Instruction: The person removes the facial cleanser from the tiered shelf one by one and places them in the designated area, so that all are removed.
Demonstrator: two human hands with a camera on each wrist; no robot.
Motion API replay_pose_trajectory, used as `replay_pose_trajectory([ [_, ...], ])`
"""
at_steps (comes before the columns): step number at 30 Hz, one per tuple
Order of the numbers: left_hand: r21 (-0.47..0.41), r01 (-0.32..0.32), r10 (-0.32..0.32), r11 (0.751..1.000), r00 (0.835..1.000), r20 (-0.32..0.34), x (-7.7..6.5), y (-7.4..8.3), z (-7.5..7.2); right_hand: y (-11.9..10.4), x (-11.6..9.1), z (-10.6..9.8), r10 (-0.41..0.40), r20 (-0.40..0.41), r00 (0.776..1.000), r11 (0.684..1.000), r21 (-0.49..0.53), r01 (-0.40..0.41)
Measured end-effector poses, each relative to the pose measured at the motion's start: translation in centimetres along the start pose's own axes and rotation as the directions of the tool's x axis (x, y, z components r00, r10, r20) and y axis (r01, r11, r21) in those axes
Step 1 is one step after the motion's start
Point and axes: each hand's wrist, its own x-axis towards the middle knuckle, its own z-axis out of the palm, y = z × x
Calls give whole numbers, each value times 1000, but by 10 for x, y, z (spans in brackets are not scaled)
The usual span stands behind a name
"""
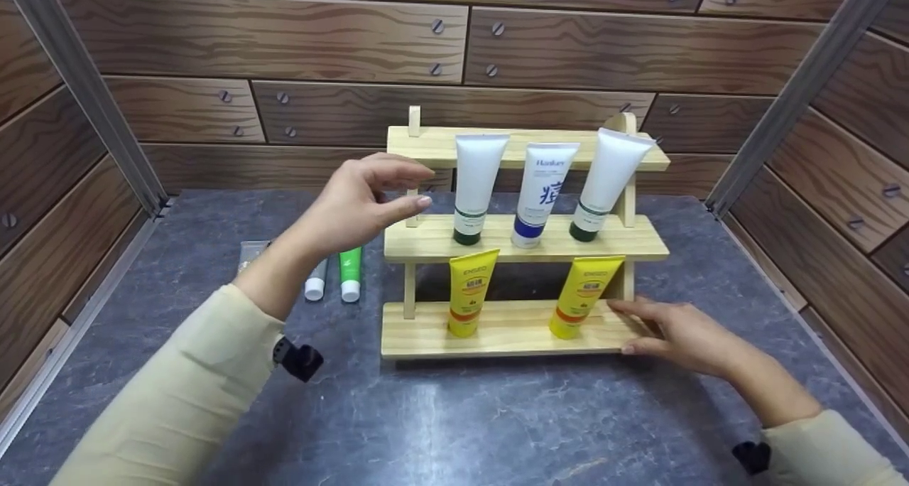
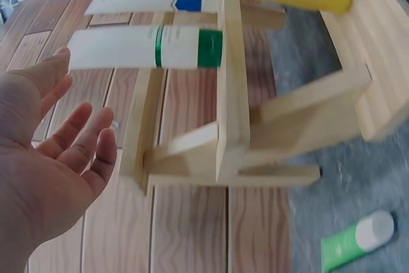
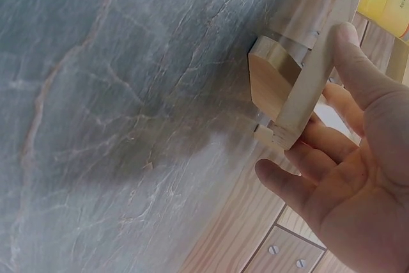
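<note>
A three-tier wooden display rack (image 1: 497, 345) stands on the grey table. On its middle tier lean three tubes: a white tube with a dark green cap (image 1: 477, 180) at the left, a white tube with a blue band (image 1: 545, 187) in the centre, and another white green-capped tube (image 1: 609, 173) at the right. Two yellow tubes (image 1: 470, 287) (image 1: 588, 290) stand on the bottom tier. My left hand (image 1: 366, 198) is just left of the leftmost white tube, fingers apart from the thumb and holding nothing. My right hand (image 1: 685, 337) grips the right end of the bottom tier between thumb and fingers.
Left of the rack, a green tube (image 1: 350, 273) and a grey tube (image 1: 315, 283) with white caps lie on the table. A clear packet (image 1: 252, 251) lies beside them, partly hidden by my left arm. A wood-patterned wall (image 1: 355, 42) closes the back.
</note>
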Motion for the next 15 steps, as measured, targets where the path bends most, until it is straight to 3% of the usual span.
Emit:
replay_pose_trajectory([
  [15,-108,-33,38,994,999,38,21,10,38,-1,0,0,22,14,1000,1000,14,-22],
])
